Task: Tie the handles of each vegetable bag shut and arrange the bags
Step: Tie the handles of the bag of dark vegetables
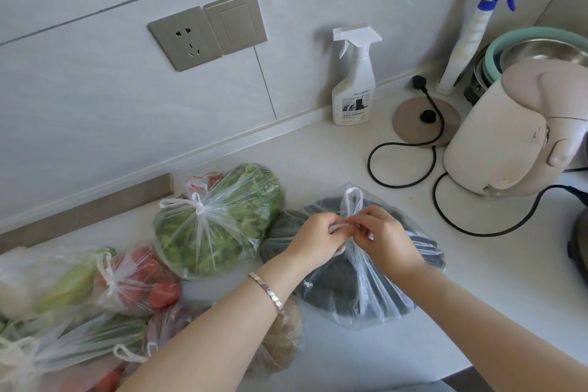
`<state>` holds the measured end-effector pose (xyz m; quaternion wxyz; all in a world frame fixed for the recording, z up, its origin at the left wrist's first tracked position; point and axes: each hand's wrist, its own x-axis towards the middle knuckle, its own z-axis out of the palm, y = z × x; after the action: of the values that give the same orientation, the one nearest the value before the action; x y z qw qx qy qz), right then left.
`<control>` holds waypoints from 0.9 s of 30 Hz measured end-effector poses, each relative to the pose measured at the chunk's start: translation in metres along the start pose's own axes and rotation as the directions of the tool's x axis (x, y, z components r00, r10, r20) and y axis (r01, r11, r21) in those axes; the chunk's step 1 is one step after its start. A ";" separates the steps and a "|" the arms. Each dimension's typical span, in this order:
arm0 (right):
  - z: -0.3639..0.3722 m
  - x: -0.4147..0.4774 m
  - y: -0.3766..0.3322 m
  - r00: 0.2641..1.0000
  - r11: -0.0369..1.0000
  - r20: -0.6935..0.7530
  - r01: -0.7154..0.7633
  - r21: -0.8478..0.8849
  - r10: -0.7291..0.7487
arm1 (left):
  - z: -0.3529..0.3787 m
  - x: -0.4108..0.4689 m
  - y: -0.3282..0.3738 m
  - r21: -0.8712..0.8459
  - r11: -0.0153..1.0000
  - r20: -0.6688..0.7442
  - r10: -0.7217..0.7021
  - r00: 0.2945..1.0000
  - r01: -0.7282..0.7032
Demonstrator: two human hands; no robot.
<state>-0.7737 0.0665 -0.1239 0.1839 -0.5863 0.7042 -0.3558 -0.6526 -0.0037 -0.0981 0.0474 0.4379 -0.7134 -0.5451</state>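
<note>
Two hands on one bag: left hand (318, 237) and right hand (383, 232) both pinch the twisted handles (351, 200) of the dark-veg bag (350, 293), which sits mid-counter (318, 149) against the tied greens bag (219, 226) on its left. Tied tomato bag (136, 280) and more bags crowd the left side, some under the left forearm. Bare counter runs behind the dark-veg bag to the wall and right of it to the cord (369, 165). Kettle (515, 137) stands beside its base (410, 124). Counter front edge shows lower right, near the right forearm.
</note>
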 end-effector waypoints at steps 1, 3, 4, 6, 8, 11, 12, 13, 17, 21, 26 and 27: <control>0.001 0.001 0.002 1.000 1.000 -0.002 0.022 -0.012 -0.022 | 0.000 0.001 0.000 0.007 1.000 0.008 0.004 1.000 -0.004; 0.000 0.002 0.004 1.000 1.000 0.002 0.022 -0.015 -0.022 | 0.000 0.001 0.003 0.020 1.000 0.041 0.015 0.999 -0.016; 0.000 0.002 0.005 1.000 1.000 -0.002 0.025 -0.016 -0.025 | 0.000 0.000 0.004 0.029 0.999 0.056 0.017 0.998 -0.018; 0.000 0.002 0.006 0.999 0.999 -0.011 0.039 -0.029 -0.039 | 0.000 -0.001 0.003 0.036 0.999 0.066 0.019 0.998 -0.021; 0.002 0.002 0.004 0.998 0.998 -0.015 0.053 -0.039 -0.053 | 0.000 -0.001 0.001 0.053 0.998 0.057 0.028 0.998 -0.031; 0.006 0.003 0.002 0.997 0.999 -0.061 0.039 -0.021 -0.040 | -0.001 0.001 -0.001 0.089 0.995 0.023 0.050 0.998 -0.052; 0.006 0.003 0.002 0.998 0.999 -0.062 0.032 -0.010 -0.032 | -0.001 0.000 -0.002 0.090 0.994 0.019 0.059 0.998 -0.061; 0.005 0.004 0.002 0.998 1.000 -0.055 0.030 -0.003 -0.030 | -0.001 0.000 -0.001 0.092 0.993 0.016 0.070 0.997 -0.072; 0.000 0.002 0.000 0.999 0.998 -0.034 0.001 0.062 0.001 | -0.004 -0.002 -0.004 0.153 0.981 0.012 0.121 0.993 -0.122; -0.015 0.005 -0.010 0.945 0.876 0.172 -0.324 0.356 0.279 | -0.014 -0.004 -0.007 0.221 0.956 0.039 0.188 0.981 -0.192; -0.031 0.012 -0.003 0.796 0.618 0.543 -0.574 0.538 0.267 | -0.015 -0.003 -0.009 0.153 0.975 0.081 0.150 0.985 -0.161; -0.032 0.013 -0.003 0.789 0.647 0.562 -0.567 0.510 0.248 | -0.015 -0.004 -0.010 0.101 0.985 0.069 0.130 0.989 -0.137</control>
<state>-0.7963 0.0632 -0.0978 0.6096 -0.3684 0.5881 -0.3832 -0.6365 -0.0119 -0.0987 0.0385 0.3739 -0.7700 -0.5157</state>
